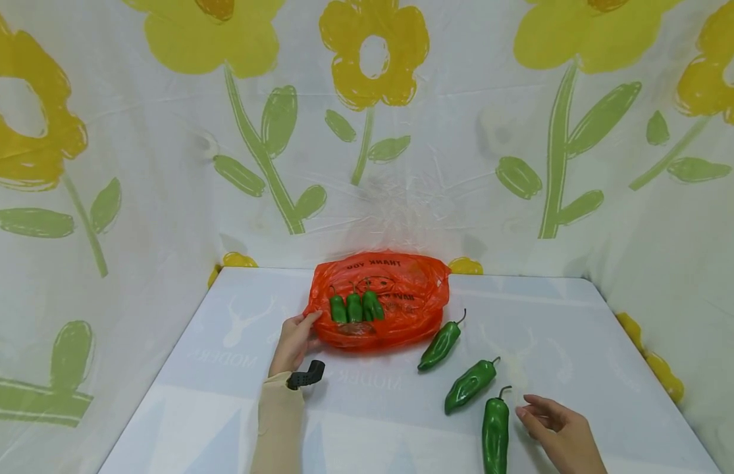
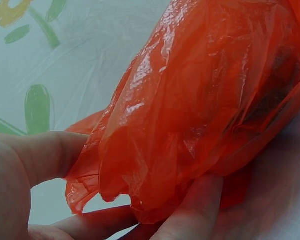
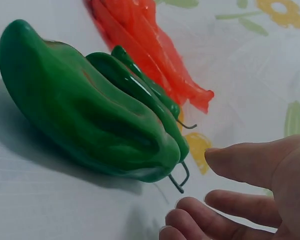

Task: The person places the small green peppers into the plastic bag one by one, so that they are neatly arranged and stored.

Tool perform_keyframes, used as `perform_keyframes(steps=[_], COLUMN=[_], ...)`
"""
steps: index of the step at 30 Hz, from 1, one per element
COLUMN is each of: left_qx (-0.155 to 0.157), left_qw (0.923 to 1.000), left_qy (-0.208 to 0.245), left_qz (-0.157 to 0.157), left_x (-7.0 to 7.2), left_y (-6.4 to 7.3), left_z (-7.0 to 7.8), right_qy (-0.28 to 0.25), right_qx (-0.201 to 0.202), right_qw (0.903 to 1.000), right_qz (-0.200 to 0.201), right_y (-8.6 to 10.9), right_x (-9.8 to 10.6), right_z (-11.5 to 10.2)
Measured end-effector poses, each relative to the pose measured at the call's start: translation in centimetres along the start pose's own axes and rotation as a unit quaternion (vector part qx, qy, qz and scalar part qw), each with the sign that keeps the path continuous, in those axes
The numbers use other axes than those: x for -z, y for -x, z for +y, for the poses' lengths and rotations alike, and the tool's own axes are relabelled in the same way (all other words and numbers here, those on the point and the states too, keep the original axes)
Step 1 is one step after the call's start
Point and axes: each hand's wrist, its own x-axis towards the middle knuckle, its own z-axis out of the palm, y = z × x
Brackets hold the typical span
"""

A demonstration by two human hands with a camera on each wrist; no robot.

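A red plastic bag (image 1: 414, 322) lies at the back of the table with its mouth facing me, and several green peppers (image 1: 354, 307) show inside it. My left hand (image 1: 293, 342) holds the bag's left edge, pinching the thin film between thumb and fingers in the left wrist view. Three more green peppers lie in a slanting row on the table: one by the bag (image 1: 441, 345), a middle one (image 1: 470, 386) and the nearest one (image 1: 495, 434). Just right of the nearest pepper's stem, my right hand (image 1: 559, 424) hovers with relaxed fingers, touching nothing.
The white printed table (image 1: 207, 368) ends at a back edge close behind the bag. Flower-patterned sheets (image 1: 449, 164) hang at the back and both sides. A black strap piece (image 1: 306, 374) sticks out from my left wrist.
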Motion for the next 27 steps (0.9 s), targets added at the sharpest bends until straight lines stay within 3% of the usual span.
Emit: perform_keyframes(steps=[14,27], left_qx=[0.003,0.004], left_qw=[1.0,1.0], left_qy=[-0.003,-0.004], left_qz=[0.004,0.004], left_x=[0.1,0.0], left_y=[-0.3,-0.2], left_z=[-0.2,-0.1], right_qy=[-0.028,0.009], right_qx=[-0.016,-0.009], right_qw=[0.9993,0.9992], right_qz=[-0.019,-0.037], right_y=[0.1,0.2], right_x=[-0.9,-1.2], right_z=[0.8,0.4])
